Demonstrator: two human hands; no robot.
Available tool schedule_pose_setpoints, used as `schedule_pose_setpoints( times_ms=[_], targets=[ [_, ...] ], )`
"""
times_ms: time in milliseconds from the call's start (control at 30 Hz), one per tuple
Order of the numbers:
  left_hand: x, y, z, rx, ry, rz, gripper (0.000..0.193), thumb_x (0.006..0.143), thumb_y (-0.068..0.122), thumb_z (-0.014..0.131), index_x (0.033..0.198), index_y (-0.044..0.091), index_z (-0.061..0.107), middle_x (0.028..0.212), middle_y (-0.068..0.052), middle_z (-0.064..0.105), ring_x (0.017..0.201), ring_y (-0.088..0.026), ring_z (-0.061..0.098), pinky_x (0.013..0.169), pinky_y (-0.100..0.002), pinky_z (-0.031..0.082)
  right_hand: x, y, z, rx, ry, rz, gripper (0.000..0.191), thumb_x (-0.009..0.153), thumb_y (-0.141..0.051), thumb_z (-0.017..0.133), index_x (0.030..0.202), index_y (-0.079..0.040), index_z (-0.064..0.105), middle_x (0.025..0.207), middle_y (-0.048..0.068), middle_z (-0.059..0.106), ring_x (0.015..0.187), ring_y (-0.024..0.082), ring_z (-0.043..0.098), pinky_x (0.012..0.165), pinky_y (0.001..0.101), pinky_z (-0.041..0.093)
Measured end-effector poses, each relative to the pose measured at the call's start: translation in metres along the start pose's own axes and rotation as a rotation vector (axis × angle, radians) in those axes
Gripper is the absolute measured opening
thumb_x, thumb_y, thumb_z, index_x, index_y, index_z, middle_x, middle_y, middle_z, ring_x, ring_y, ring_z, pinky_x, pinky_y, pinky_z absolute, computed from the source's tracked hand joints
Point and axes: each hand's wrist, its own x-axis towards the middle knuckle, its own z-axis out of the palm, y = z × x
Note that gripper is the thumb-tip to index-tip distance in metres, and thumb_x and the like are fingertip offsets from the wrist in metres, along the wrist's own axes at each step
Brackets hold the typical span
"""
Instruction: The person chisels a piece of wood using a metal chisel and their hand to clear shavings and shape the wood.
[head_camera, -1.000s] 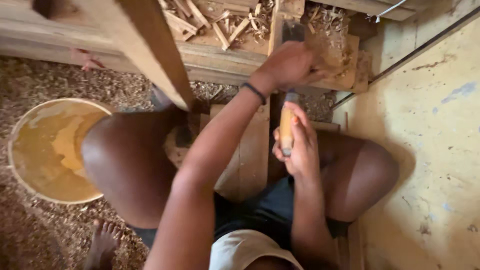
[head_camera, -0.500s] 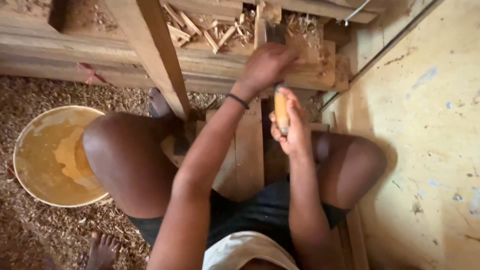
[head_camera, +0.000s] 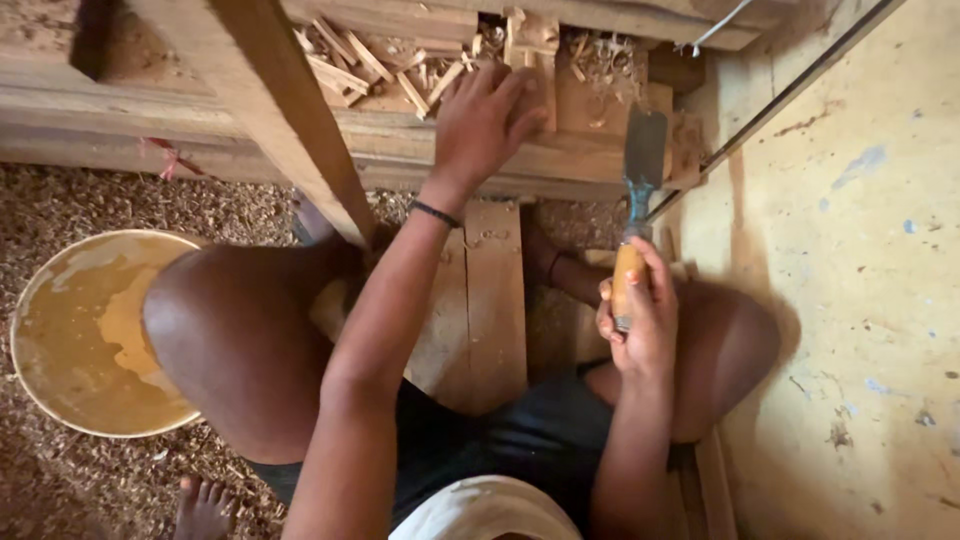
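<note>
Two hands at work — the right hand (head_camera: 640, 320) clamps the chisel (head_camera: 640, 190), blade up toward the timber beam's (head_camera: 600, 150) far edge, where the left hand (head_camera: 485, 125) lies spread on a wood block (head_camera: 530, 60).

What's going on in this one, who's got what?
A person sits on a sawdust-covered floor, working on wood. The right hand grips a chisel by its wooden handle, blade pointing up and away, lifted clear of the timber. The left hand rests flat on a wooden beam beside a small upright wood block, amid loose wood chips. A round yellow basin sits beside the person's left knee.
</note>
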Motion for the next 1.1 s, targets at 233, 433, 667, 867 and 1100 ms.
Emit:
schedule_pose_setpoints(
  times_ms=[233,433,667,867,1100],
  targets=[
    [0.006,-0.009,0.008,-0.013,-0.029,-0.008,0.034,0.096,0.039,0.077,0.121,0.017,0.071,0.109,-0.008,0.066,0.104,-0.030,0.064,0.093,-0.045,0.049,0.009,0.008,0.002,-0.176,-0.014,0.013,0.072,0.098,-0.016,0.068,0.162,-0.017,0.034,0.086,0.008,0.060,0.049,0.008,0.050,0.042,0.0207,0.042],
    [0.008,-0.010,0.016,-0.035,-0.015,-0.036,0.032,0.096,0.034,0.076,0.120,0.014,0.070,0.110,-0.007,0.068,0.105,-0.031,0.064,0.093,-0.045,0.047,0.017,0.015,0.008,-0.221,-0.002,0.073,0.083,0.095,-0.013,0.067,0.164,-0.020,0.021,0.080,0.008,0.062,0.046,0.007,0.048,0.040,0.0218,0.044],
    [0.016,-0.011,0.026,-0.032,-0.047,-0.117,0.036,0.092,0.037,0.082,0.115,0.014,0.069,0.109,-0.007,0.069,0.106,-0.030,0.065,0.095,-0.045,0.047,0.023,0.015,0.001,-0.373,-0.021,0.076,0.080,0.098,-0.014,0.064,0.165,-0.017,0.020,0.081,0.006,0.060,0.049,0.007,0.049,0.041,0.0226,0.045],
    [0.017,0.000,0.025,-0.104,-0.064,-0.220,0.055,0.086,0.038,0.086,0.127,0.010,0.064,0.110,-0.011,0.066,0.104,-0.031,0.063,0.094,-0.046,0.046,0.019,0.008,0.001,-0.467,-0.004,0.099,0.080,0.098,-0.014,0.064,0.165,-0.017,0.018,0.081,0.006,0.060,0.049,0.007,0.051,0.041,0.0229,0.046],
    [0.019,-0.001,0.029,-0.057,-0.033,-0.036,0.033,0.086,0.033,0.084,0.112,0.015,0.074,0.117,-0.004,0.068,0.113,-0.028,0.061,0.101,-0.045,0.043,0.017,0.006,0.005,-0.512,0.012,0.088,0.082,0.096,-0.012,0.065,0.165,-0.016,0.020,0.082,0.005,0.060,0.051,0.008,0.051,0.043,0.0233,0.048]
  ],
)
